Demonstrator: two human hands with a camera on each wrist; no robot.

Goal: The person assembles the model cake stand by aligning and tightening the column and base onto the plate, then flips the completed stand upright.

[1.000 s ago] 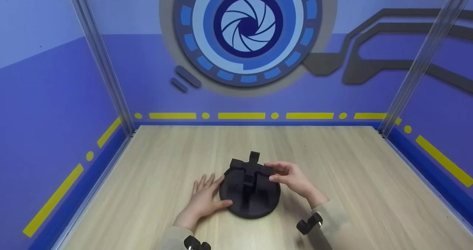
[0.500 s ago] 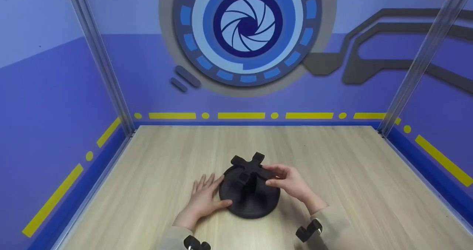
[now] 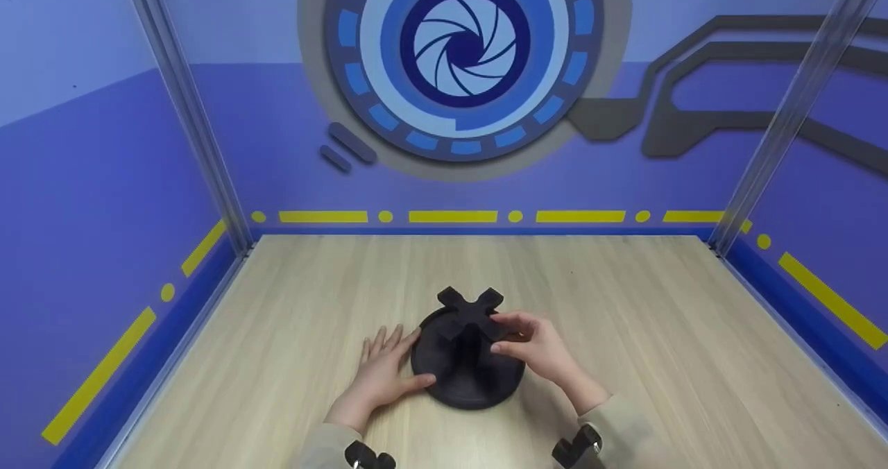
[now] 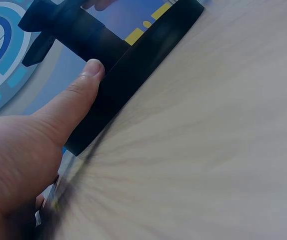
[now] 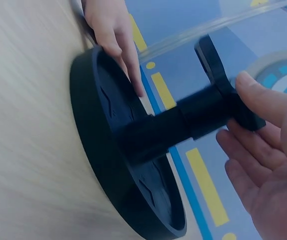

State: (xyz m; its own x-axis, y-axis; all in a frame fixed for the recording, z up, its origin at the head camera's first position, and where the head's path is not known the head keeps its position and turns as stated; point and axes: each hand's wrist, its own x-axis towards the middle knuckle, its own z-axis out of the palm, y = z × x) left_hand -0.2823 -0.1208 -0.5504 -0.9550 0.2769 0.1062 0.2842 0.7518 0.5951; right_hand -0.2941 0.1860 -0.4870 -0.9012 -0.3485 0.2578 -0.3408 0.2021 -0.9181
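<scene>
A black round base (image 3: 482, 394) with a raised rim lies on the wooden table. From its middle rises a thick black post (image 5: 183, 120), topped by a black cross-shaped knob (image 3: 472, 309). My left hand (image 3: 383, 380) rests at the base's left side, fingers spread and straight on the table. Its thumb (image 4: 73, 102) lies over the rim in the left wrist view. One arm of the cross is pinched between the thumb and fingers of my right hand (image 3: 544, 350). The right wrist view shows that thumb (image 5: 258, 95) pressed on the cross, the other fingers underneath.
Blue printed wall panels (image 3: 263, 136) enclose the wooden table (image 3: 333, 275) at the back and both sides. Metal corner posts (image 3: 191, 108) stand at the back corners. Each sleeved wrist wears a small black device (image 3: 577, 447).
The cross-shaped knob has turned clockwise as seen from above, with my right hand following it slightly toward me and to the left. Base and left hand have stayed in place.
</scene>
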